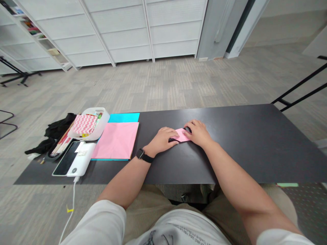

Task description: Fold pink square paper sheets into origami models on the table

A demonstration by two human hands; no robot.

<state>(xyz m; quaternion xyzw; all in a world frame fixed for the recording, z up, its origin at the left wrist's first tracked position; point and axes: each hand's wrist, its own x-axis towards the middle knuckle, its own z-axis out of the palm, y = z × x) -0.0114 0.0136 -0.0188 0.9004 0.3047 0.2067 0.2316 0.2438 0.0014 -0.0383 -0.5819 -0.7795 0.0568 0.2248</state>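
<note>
A small folded piece of pink paper (182, 135) lies on the dark tabletop between both hands. My left hand (165, 139), with a black watch at its wrist, grips the paper's left end; its fingers reach over the top and the thumb stays lower, near the table. At the other end, my right hand (198, 133) holds the paper with curled fingers, its thumb lying on the pink surface. Part of the paper is hidden under the fingers. Left of my left hand lies a stack of larger pink sheets (118, 141).
Blue paper (125, 117) shows behind the pink stack. A white basket (103, 119) holds a pink zigzag-patterned item. A phone (66, 160) and a white device (81, 159) with a cable lie at the left. Black cloth (60, 126) sits on the far left. The dark table (255, 143) extends right.
</note>
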